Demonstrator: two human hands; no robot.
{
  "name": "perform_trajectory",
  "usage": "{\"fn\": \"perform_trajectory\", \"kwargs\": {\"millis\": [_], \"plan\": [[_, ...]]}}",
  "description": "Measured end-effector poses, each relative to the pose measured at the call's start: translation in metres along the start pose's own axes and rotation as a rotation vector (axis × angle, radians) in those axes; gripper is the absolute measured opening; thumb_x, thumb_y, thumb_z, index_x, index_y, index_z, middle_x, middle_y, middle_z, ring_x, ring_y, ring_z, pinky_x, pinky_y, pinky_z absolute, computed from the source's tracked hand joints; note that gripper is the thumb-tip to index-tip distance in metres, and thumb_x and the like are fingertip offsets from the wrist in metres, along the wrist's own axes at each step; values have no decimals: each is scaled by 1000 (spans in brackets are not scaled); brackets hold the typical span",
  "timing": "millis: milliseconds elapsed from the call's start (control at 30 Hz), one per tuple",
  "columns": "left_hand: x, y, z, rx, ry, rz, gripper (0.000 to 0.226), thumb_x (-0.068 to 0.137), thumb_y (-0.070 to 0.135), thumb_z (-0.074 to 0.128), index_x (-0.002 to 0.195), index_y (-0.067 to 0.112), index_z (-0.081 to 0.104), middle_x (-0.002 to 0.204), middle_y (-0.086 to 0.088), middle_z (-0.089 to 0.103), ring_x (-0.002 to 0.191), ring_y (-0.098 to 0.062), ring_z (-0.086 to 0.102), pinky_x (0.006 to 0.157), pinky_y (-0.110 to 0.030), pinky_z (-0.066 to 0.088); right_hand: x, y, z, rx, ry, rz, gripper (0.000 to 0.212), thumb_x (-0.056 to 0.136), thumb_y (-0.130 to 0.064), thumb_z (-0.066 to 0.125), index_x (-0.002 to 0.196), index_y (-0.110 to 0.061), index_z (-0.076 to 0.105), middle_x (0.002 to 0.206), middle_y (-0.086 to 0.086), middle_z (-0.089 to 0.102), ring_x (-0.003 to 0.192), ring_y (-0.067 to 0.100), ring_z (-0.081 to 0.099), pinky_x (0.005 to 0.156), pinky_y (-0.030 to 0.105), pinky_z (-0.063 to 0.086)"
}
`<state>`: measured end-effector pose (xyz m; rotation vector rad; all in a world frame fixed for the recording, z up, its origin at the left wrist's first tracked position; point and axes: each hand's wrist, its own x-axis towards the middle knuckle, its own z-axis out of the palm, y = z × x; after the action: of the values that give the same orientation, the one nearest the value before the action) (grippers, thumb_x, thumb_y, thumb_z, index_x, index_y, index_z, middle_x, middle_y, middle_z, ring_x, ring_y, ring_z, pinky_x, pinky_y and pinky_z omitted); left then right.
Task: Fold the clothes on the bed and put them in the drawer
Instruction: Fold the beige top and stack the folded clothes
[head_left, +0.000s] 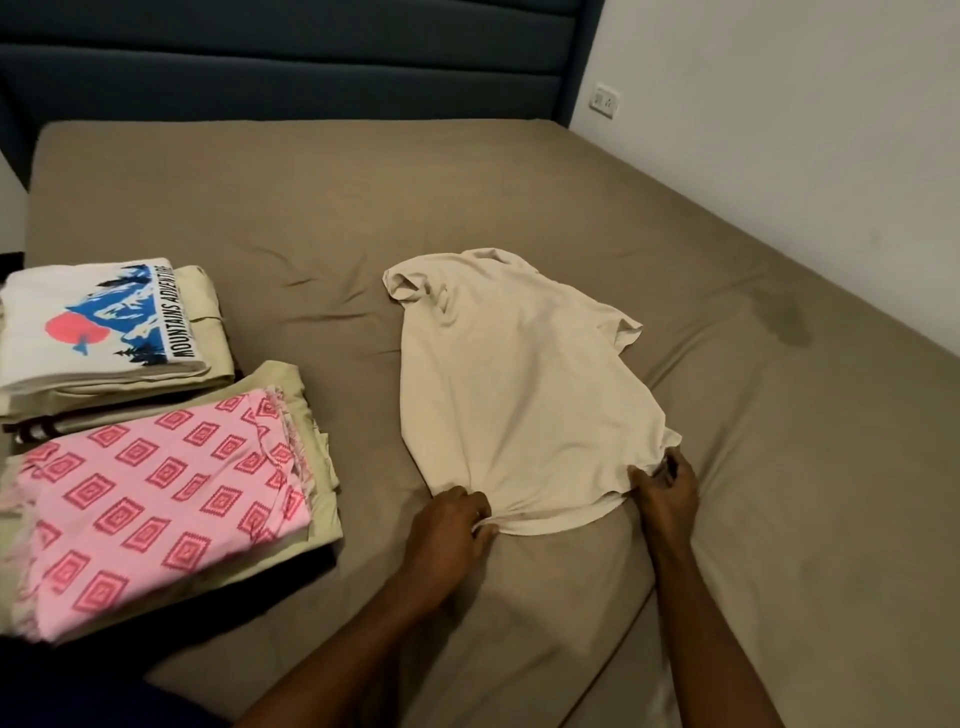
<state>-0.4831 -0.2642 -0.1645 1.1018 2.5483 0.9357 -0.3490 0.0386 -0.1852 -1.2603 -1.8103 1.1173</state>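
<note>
We are pinching the soft cream T-shirt's hem, left hand at seven o'clock, right hand at five, on the wrinkled taupe bed.

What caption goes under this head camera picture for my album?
Both hands, left and right, pinch the hem of a cream cotton T-shirt spread on the tan bed sheet.

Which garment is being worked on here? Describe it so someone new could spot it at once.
On the tan bed, look right of the two folded stacks by the left edge. The cream T-shirt lies spread out alone, both hands pinching its near hem. Unlike the printed mountain shirt and pink patterned cloth, it is plain and unfolded.
</note>
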Motion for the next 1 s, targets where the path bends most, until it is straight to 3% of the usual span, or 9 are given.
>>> {"fn": "perform_trajectory", "kwargs": {"millis": [133, 200, 367, 500, 567, 633, 700, 867, 1000], "plan": [[4, 5, -27, -582, 35, -273, 29, 62, 29, 98, 71, 17, 74, 62, -1, 67, 57, -10, 59, 56, -26, 47, 10, 4, 9, -127, 51, 26, 73, 59, -47, 84, 119, -7, 67, 120, 14, 63, 111, 32, 60, 99, 47, 49], [4, 6, -45, -678, 50, -274, 34, 56, 28, 101, 68, 13, 74, 62, -9, 69, 53, -13, 59, 53, -26, 49, 20, 12, 15, -144, 89, 21, 75, 54, -47, 86, 115, -7, 67, 117, 16, 64, 110, 37, 60, 99, 53, 49], [6, -8, -92, -349, 275, -177, 27, 62, 15, 93, 65, 22, 67, 60, 7, 67, 56, -8, 62, 54, -28, 47, 23, 19, 15, 61, 104, 117, 87, 54, -39, 97, 129, -13, 63, 127, 11, 67, 116, 32, 63, 101, 54, 52], [6, -15, -138, -12, 445, -92, 29, 69, -1, 74, 75, 24, 61, 77, 3, 65, 72, -23, 62, 61, -31, 42, 5, 3, -3, 11, -106, 94, 66, 53, -35, 100, 112, -20, 76, 119, 10, 74, 107, 24, 72, 90, 40, 60], [8, -20, -162, -72, 527, -189, 22, 76, 2, 72, 87, 20, 65, 82, -1, 68, 75, -24, 63, 65, -31, 42, 0, 4, -5, -30, -194, -19, 64, 52, -33, 101, 111, -26, 77, 123, 7, 73, 111, 23, 71, 94, 39, 56], [9, -28, -180, -142, 567, -267, 18, 82, 8, 69, 95, 20, 68, 80, 0, 70, 70, -22, 65, 67, -31, 48, -6, 4, 5, -84, -125, -79, 53, 50, -48, 99, 98, -40, 78, 127, -1, 69, 116, 22, 66, 101, 44, 53], [8, -36, -188, -164, 540, -267, 15, 87, 14, 62, 99, 21, 70, 72, 3, 71, 58, -18, 69, 64, -37, 59, -6, 4, 17, -168, -31, -127, 36, 57, -54, 89, 85, -34, 77, 118, 4, 72, 111, 27, 65, 100, 48, 51], [-1, -58, -204, -149, 507, -232, 25, 95, 10, 51, 105, 13, 74, 78, -3, 75, 59, -18, 73, 64, -43, 63, -37, -33, 44, -230, 13, -169, 20, 67, -34, 57, 80, -19, 57, 76, 6, 65, 76, 37, 62, 65, 46, 49], [-8, -76, -225, -324, 601, -330, 31, 94, 3, 48, 113, 8, 72, 96, -14, 75, 68, -29, 75, 66, -48, 64, -45, -56, 33, -149, 186, -145, 21, 67, -11, 54, 87, -18, 50, 81, 12, 63, 75, 40, 61, 62, 46, 49]]}}
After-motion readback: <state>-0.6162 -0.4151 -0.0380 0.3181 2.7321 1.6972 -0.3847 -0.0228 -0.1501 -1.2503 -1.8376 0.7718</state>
